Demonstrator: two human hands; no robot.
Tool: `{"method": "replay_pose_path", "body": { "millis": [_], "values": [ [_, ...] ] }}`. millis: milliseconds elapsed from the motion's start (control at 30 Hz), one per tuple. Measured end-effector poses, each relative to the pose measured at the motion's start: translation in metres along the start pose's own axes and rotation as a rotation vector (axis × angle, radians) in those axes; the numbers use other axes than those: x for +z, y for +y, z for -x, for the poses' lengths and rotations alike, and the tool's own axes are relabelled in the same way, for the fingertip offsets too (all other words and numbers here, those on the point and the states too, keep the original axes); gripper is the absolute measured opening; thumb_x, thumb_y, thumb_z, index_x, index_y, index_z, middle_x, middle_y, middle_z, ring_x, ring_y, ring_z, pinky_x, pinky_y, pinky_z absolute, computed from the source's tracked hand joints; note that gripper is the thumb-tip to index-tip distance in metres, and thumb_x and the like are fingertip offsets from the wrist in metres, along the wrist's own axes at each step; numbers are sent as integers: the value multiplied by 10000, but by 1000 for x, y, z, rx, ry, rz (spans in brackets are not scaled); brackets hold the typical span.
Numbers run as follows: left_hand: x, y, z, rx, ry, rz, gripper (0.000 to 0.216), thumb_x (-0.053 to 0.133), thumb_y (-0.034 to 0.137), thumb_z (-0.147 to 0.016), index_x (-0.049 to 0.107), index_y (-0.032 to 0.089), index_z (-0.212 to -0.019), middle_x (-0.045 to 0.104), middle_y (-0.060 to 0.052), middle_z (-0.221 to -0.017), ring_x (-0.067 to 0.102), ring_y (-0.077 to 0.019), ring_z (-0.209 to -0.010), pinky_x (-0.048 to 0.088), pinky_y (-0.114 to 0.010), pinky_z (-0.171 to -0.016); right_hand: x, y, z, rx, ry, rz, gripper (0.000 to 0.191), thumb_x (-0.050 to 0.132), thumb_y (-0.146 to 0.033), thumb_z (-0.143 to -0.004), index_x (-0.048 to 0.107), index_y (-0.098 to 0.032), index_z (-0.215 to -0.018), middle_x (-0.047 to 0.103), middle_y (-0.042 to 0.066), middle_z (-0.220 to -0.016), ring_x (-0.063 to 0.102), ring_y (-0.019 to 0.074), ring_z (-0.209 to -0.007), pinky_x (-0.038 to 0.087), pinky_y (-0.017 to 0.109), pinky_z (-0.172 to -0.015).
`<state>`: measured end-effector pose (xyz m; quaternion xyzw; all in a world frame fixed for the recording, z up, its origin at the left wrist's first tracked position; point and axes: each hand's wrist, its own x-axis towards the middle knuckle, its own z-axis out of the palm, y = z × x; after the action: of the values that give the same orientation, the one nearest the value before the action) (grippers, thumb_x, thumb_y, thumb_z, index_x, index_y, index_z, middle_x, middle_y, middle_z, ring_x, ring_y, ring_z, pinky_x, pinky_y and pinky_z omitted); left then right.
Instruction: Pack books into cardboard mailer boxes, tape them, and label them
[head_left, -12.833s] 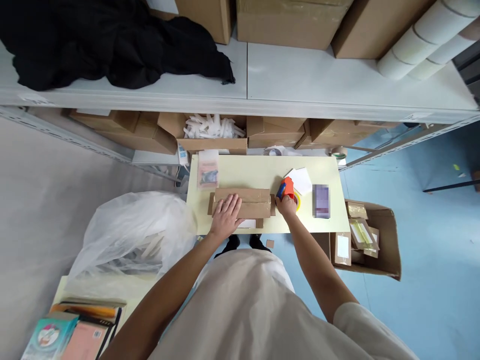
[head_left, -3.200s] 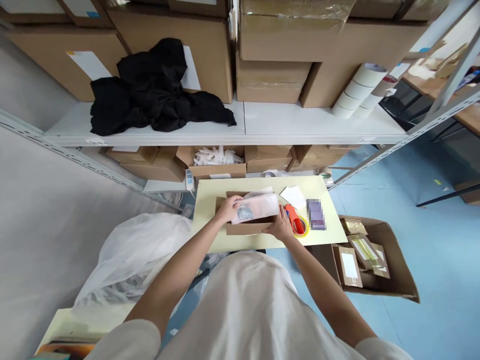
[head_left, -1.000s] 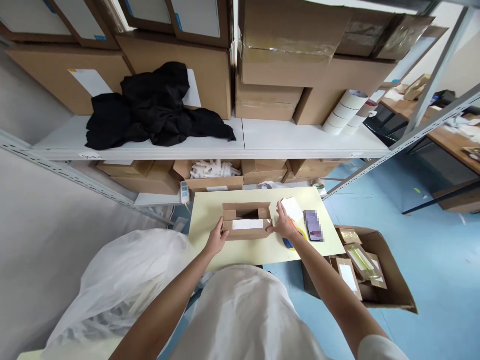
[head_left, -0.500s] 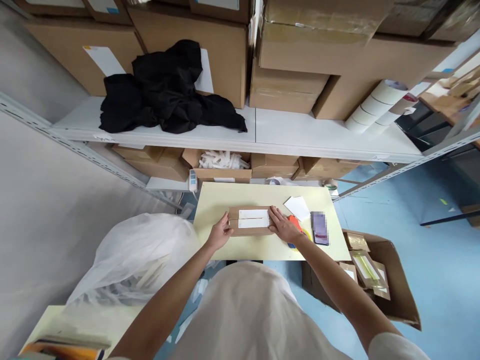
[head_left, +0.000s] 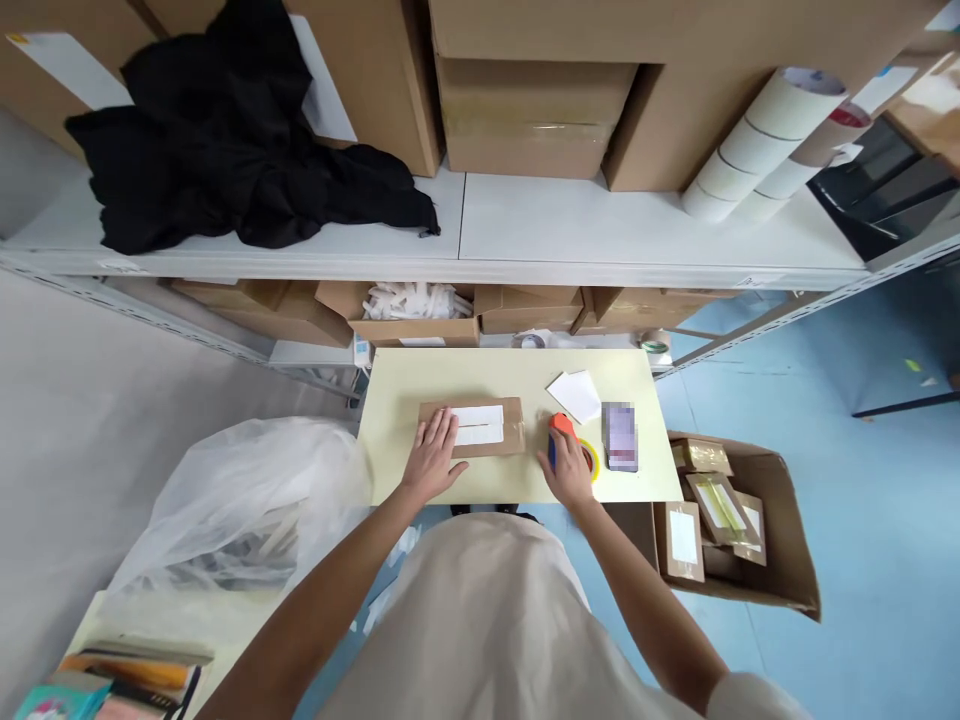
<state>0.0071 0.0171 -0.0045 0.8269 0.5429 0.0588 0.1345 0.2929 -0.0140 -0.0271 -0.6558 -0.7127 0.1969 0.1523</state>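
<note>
A small brown cardboard box (head_left: 512,425) lies on the pale yellow table, with white labels (head_left: 480,424) on its top. My left hand (head_left: 433,450) rests flat over the box's left end, fingers stretched out and thumb apart. Right of the box, my right hand (head_left: 568,470) is closed around a tape dispenser (head_left: 562,425) with orange-red and blue parts. A yellow tape roll (head_left: 595,460) shows beside that hand, partly covered by it. Behind the dispenser lie some white cards (head_left: 577,396), and a phone (head_left: 621,437) sits to their right.
Below the table's right edge stands an open carton (head_left: 795,540) holding several small taped boxes. A shelf (head_left: 555,225) with cartons, black cloth (head_left: 247,150) and white rolls (head_left: 757,150) rises behind the table (head_left: 405,375). A translucent bag (head_left: 247,480) stands at left.
My right hand has left the box's right end and closed on the tape dispenser. My left hand has gone from gripping the left edge to lying flat on top. The view has shifted.
</note>
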Motion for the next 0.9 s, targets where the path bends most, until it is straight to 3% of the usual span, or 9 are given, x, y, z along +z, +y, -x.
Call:
{"method": "replay_pose_path", "body": {
  "millis": [133,233,367,433,500,633,733,767,900],
  "values": [
    [5,0,0,-30,31,-27,824,526,417,-807,154,109,-1475,149,-179,-1536,111,-338,-1419,78,-538,-1130,23,38,35,169,-39,39,635,454,-496,-854,346,-148,-1375,569,214,-1153,524,381,-1115,405,515,-933],
    [1,3,-3,-60,39,-39,807,533,406,-806,185,108,-1470,141,-180,-1537,103,-349,-1417,70,-548,-1128,33,44,28,228,-148,90,572,477,-441,-843,409,-125,-1315,624,226,-1030,582,388,-1018,436,513,-870],
    [-4,4,-5,-54,-7,-6,798,524,403,-816,179,114,-1474,186,-172,-1529,119,-340,-1417,32,-544,-1134,28,32,7,350,-321,165,452,463,-313,-837,487,-74,-1220,667,229,-844,647,367,-824,485,476,-703],
    [-3,4,-5,-42,-35,17,785,512,402,-827,173,123,-1477,218,-164,-1521,134,-329,-1416,34,-530,-1140,17,29,5,378,-322,164,422,435,-279,-838,501,-72,-1199,668,218,-832,652,342,-780,483,450,-674],
    [-1,3,-3,-37,-48,27,777,505,399,-835,167,123,-1478,228,-162,-1518,139,-323,-1416,52,-520,-1142,0,29,8,404,-237,92,388,396,-300,-846,530,-95,-1147,663,195,-849,643,314,-768,474,424,-667],
    [5,2,0,-18,-15,21,774,523,361,-835,156,145,-1482,217,-151,-1522,138,-311,-1418,86,-518,-1141,-48,24,7,422,72,-295,328,359,-424,-844,564,-174,-899,607,72,-701,557,222,-642,428,327,-566],
    [9,0,2,5,25,37,763,546,313,-826,177,176,-1480,228,-141,-1520,149,-310,-1416,95,-523,-1140,-82,-2,-16,308,220,-584,366,391,-515,-837,471,-204,-661,452,-13,-546,418,147,-532,338,268,-492],
    [10,-1,4,11,35,47,763,554,294,-821,186,175,-1478,235,-144,-1518,153,-313,-1414,96,-525,-1139,-90,-15,-28,262,199,-658,405,418,-542,-830,424,-208,-600,404,-27,-522,375,125,-510,308,257,-480],
    [11,-5,14,38,46,70,761,581,232,-794,229,174,-1465,258,-147,-1511,161,-313,-1413,99,-531,-1136,-97,-71,-76,115,-149,-859,496,529,-617,-753,408,-192,-528,371,-45,-495,322,85,-474,260,237,-461]
  ]
}}
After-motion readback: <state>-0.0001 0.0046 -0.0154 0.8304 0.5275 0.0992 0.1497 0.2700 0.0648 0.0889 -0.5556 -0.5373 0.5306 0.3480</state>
